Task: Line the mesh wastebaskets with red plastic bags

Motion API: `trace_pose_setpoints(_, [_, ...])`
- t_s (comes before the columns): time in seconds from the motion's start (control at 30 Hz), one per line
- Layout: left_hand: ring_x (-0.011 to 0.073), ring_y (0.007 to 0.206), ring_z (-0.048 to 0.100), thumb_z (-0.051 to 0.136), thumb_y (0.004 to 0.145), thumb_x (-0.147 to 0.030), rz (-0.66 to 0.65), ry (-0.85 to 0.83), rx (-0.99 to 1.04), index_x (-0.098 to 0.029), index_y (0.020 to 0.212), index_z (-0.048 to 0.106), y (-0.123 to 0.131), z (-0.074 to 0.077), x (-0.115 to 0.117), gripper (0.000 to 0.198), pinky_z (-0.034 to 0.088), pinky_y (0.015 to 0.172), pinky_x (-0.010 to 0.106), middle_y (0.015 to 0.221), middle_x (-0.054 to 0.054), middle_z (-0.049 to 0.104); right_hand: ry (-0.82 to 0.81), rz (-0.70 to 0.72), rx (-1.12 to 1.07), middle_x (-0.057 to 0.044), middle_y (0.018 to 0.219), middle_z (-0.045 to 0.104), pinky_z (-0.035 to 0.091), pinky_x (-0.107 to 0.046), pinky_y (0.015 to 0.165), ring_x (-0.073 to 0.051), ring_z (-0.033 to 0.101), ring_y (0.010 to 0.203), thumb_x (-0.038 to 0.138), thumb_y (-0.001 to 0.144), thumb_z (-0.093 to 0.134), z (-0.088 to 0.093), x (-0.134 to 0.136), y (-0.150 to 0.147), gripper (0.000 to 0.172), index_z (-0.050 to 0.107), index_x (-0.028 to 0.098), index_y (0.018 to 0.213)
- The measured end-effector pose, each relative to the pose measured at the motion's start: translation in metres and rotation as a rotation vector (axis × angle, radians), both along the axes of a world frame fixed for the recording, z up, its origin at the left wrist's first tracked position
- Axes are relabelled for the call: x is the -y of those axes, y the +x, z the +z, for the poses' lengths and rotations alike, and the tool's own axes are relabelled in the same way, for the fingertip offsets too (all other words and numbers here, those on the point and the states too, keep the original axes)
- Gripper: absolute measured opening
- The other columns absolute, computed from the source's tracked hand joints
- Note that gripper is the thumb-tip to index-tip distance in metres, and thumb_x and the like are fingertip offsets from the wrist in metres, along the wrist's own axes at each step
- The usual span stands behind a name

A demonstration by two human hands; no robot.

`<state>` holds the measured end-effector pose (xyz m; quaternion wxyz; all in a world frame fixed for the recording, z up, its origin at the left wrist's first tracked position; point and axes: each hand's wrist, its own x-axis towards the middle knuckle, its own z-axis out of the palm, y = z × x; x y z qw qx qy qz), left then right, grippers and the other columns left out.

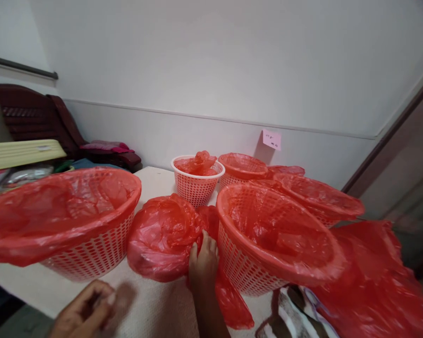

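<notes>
My right hand [203, 258] has its fingers curled at the right side of a bunched red plastic bag [162, 234] on the pale table [155, 300]. My left hand [86, 307] is over the table's front left, fingers bent together; what they hold, if anything, is too small to name. A white basket lined with red plastic [91, 249] stands at the left. Another lined basket [254, 272] is just right of my right hand. Behind the bunched bag is a small white basket [196, 188] with crumpled red plastic inside.
More red-lined baskets [317, 195] stand at the back right. Loose red plastic [373, 277] spreads over the right side, beside a patterned cloth [296, 314]. A pink note [271, 139] is on the wall. A dark wooden seat [31, 117] with folded cloths is at the left.
</notes>
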<state>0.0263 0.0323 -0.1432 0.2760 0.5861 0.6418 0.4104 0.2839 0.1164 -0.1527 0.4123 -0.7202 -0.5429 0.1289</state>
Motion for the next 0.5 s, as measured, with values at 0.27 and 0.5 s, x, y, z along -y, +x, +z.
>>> trace_pose_setpoints(0.27, [0.0223, 0.126, 0.056, 0.053, 0.089, -0.043, -0.235, 0.204, -0.231, -0.033, 0.131, 0.054, 0.068, -0.04, -0.03, 0.043, 0.054, 0.099, 0.037, 0.135, 0.007, 0.056, -0.227, -0.029, 0.124, -0.021, 0.133, 0.058, 0.045, -0.05, 0.096, -0.036, 0.055, 0.123, 0.007, 0.084, 0.035, -0.009, -0.005, 0.01, 0.055, 0.053, 0.012, 0.137])
trace_pose_setpoints(0.5, [0.0262, 0.132, 0.052, 0.049, 0.089, -0.032, -0.242, 0.234, -0.358, -0.026, 0.135, 0.05, 0.075, -0.062, -0.045, 0.046, 0.048, 0.107, 0.046, 0.144, 0.011, 0.051, -0.175, 0.052, 0.139, -0.02, 0.107, 0.068, 0.052, -0.051, 0.082, -0.032, 0.067, 0.097, 0.019, 0.09, 0.052, -0.054, -0.01, 0.02, 0.025, 0.068, 0.012, 0.108])
